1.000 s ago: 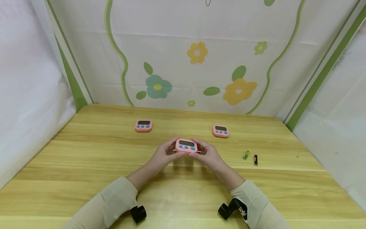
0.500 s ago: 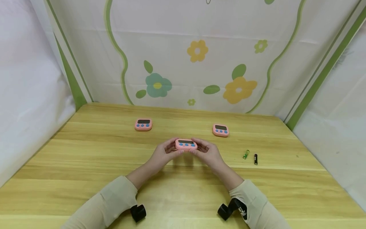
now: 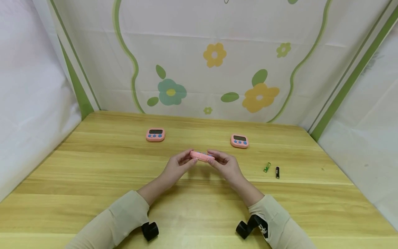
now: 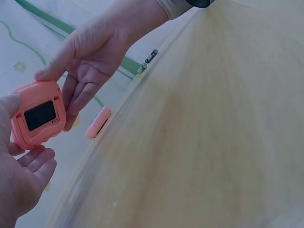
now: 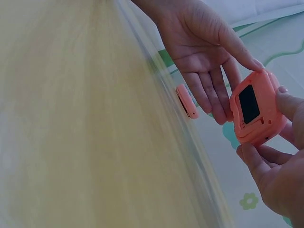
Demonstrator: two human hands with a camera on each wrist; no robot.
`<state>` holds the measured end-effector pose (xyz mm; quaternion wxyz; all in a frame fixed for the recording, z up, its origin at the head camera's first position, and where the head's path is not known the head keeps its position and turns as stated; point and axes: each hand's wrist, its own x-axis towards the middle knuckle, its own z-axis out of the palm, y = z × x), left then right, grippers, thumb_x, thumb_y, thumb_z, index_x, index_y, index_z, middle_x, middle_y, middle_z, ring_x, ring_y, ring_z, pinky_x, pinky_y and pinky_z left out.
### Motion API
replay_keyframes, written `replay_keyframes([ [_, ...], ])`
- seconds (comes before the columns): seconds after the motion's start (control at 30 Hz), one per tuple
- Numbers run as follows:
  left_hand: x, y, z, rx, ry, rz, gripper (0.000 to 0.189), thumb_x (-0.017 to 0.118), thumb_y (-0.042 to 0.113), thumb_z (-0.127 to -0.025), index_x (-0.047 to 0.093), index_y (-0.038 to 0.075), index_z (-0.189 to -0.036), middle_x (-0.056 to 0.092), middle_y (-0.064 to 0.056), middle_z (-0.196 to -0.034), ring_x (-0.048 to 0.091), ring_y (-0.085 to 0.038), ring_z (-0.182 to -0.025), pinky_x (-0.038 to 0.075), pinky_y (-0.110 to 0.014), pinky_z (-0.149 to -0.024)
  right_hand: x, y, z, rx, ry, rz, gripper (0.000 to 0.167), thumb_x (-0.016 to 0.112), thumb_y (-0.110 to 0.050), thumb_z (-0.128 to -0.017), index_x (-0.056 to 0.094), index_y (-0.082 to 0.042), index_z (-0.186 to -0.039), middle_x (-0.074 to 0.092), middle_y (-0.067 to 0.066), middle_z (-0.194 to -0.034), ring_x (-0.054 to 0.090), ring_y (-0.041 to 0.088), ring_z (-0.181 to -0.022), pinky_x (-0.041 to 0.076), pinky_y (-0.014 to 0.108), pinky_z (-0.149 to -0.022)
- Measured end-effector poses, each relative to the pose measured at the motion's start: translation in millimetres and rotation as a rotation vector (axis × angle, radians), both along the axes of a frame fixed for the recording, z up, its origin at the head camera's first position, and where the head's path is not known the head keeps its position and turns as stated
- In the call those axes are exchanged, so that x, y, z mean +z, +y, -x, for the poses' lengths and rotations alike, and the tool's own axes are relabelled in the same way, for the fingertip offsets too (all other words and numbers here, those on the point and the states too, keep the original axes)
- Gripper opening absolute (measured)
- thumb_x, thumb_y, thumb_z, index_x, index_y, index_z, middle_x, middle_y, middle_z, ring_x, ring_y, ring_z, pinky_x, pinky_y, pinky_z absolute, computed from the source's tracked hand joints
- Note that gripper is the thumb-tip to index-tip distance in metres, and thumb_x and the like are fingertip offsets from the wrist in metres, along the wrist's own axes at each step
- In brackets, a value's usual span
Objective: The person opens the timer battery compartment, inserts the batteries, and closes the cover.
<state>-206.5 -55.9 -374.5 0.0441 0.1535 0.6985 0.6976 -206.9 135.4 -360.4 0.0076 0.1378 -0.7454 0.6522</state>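
Observation:
Between both hands, a pink digital timer (image 3: 201, 156) with blue buttons is held above the table, tilted so its edge faces the head camera. My left hand (image 3: 177, 169) pinches its left end with thumb and fingers. At the other end my right hand (image 3: 226, 168) grips it the same way. The wrist views show the back of the timer (image 4: 40, 114), with a dark rectangular panel (image 5: 249, 103). In the head view its display is turned out of sight.
Two more pink timers lie farther back, one timer (image 3: 155, 135) at left and another timer (image 3: 239, 141) at right. A green battery (image 3: 267, 167) and a black battery (image 3: 277, 172) lie on the wooden table (image 3: 93, 193), right of the hands. A flower-printed cloth (image 3: 186, 62) rises behind.
The held timer has tipped, its face with display and buttons turning away so that its edge now shows. Both hands keep their hold in nearly the same place.

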Motion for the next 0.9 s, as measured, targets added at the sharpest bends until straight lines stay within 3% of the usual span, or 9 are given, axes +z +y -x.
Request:
replay_keyframes([
  [0.17, -2.7, 1.3, 0.5, -0.003, 0.015, -0.033, 0.057, 0.058, 0.022, -0.084, 0.036, -0.005, -0.128, 0.052, -0.015, -0.114, 0.051, -0.022, -0.101, 0.044, -0.027, -0.082, -0.9, -0.5, 0.7, 0.012, 0.01, 0.012, 0.034, 0.058, -0.004, -0.081, 0.052, 0.006, -0.114, 0.058, 0.02, -0.1, 0.058, 0.02, -0.085, 0.048, 0.031, -0.074],
  [0.37, -1.9, 2.5, -0.7, -0.037, 0.01, -0.137, 0.051, 0.052, 0.01, -0.087, 0.03, -0.008, -0.129, 0.046, -0.023, -0.118, 0.05, -0.027, -0.102, 0.043, -0.038, -0.083, -1.9, -0.9, -0.1, 0.072, 0.006, 0.046, 0.039, 0.054, -0.004, -0.084, 0.044, 0.008, -0.12, 0.056, 0.026, -0.099, 0.058, 0.027, -0.086, 0.048, 0.04, -0.073],
  [0.57, -0.2, 3.8, -2.3, 0.018, 0.006, -0.13, 0.047, 0.052, 0.003, -0.085, 0.036, -0.004, -0.128, 0.051, -0.021, -0.112, 0.053, -0.026, -0.097, 0.046, -0.039, -0.078, -2.9, -0.1, -1.9, 0.098, -0.01, 0.061, 0.043, 0.052, -0.006, -0.086, 0.04, 0.001, -0.127, 0.056, 0.028, -0.097, 0.059, 0.035, -0.079, 0.048, 0.045, -0.069],
  [0.77, -0.3, 4.6, -3.1, 0.088, -0.012, -0.086, 0.046, 0.055, -0.004, -0.081, 0.044, 0.0, -0.125, 0.057, -0.016, -0.099, 0.056, -0.023, -0.086, 0.048, -0.034, -0.074, -3.0, -0.7, -2.2, 0.06, 0.003, 0.012, 0.041, 0.053, -0.009, -0.085, 0.045, -0.003, -0.125, 0.06, 0.024, -0.087, 0.06, 0.021, -0.067, 0.05, 0.043, -0.065],
  [0.9, -0.6, 4.1, -2.7, 0.092, -0.013, -0.086, 0.047, 0.057, -0.004, -0.08, 0.045, 0.001, -0.125, 0.057, -0.015, -0.095, 0.057, -0.021, -0.082, 0.049, -0.031, -0.072, -2.1, -0.8, -2.4, 0.065, 0.003, 0.002, 0.043, 0.053, -0.008, -0.085, 0.043, -0.006, -0.127, 0.06, 0.022, -0.086, 0.059, 0.017, -0.068, 0.05, 0.039, -0.066],
])
